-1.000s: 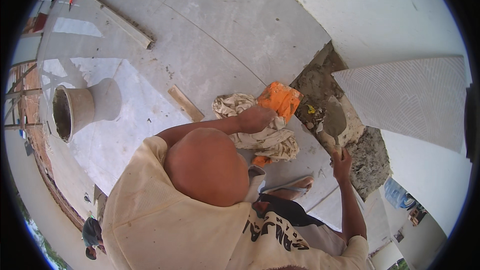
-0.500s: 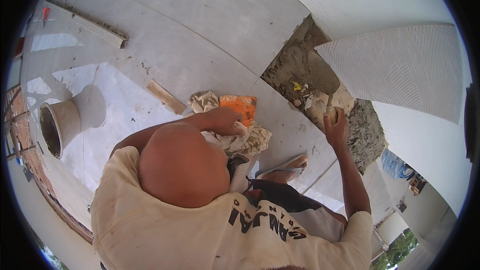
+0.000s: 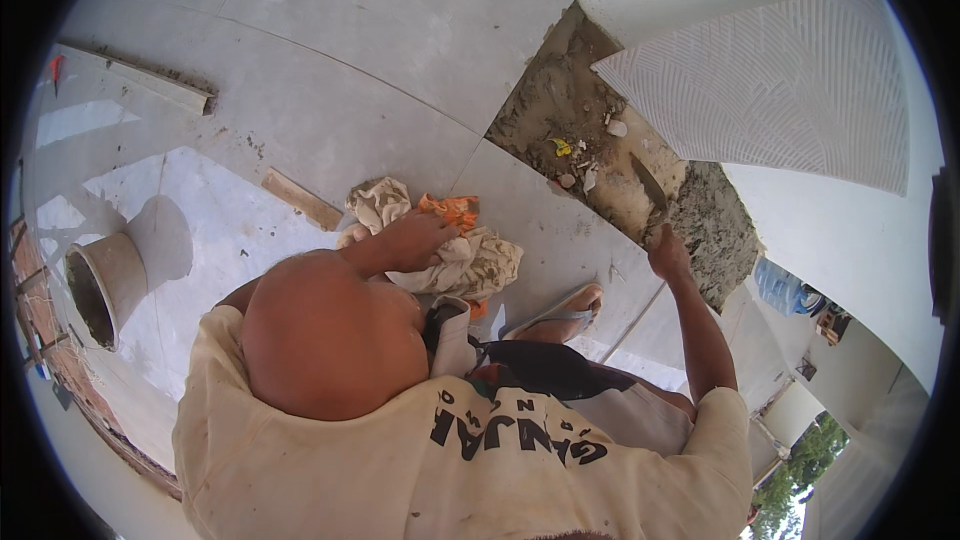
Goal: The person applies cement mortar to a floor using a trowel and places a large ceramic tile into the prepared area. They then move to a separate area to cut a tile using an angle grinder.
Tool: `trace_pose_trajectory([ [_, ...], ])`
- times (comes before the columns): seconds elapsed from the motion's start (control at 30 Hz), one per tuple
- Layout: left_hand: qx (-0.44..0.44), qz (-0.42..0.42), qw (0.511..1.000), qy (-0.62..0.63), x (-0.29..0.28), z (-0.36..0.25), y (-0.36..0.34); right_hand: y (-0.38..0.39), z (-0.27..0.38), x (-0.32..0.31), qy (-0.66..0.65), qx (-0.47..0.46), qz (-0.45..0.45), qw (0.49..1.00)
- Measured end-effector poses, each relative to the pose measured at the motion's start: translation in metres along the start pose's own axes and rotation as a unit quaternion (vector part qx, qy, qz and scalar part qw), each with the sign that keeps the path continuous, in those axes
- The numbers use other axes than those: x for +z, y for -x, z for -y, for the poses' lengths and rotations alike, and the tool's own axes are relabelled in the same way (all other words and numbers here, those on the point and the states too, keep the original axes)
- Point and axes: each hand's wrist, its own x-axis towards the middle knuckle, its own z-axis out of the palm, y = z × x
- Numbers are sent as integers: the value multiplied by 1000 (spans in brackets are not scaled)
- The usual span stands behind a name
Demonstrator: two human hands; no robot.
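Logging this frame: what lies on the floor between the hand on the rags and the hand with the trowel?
Head view: bare grey floor tile separates the left hand on the rags from the right hand gripping the trowel.

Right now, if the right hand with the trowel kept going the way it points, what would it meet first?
Probably the mortar bed in the untiled gap: the right hand aims its trowel there, though depth is unclear.

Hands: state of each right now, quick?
Left hand: palm down, pressing on the rags.
Right hand: closed on the trowel.
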Motion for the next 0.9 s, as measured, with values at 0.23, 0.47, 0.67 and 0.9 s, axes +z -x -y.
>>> trace_pose_trajectory([
  [0.23,-96,-37,994,28,-12,9,3,1,-21,14,32,-25,25,999],
  [0.47,-125,-136,982,49,-29,15,10,-2,-21,8,57,6,61,996],
  [0.67,-132,-205,968,59,-37,16,11,8,26,-28,27,-62,-20,998],
  [0.9,-119,-254,960,24,-36,12,-2,2,96,-49,-9,-165,-39,985],
])
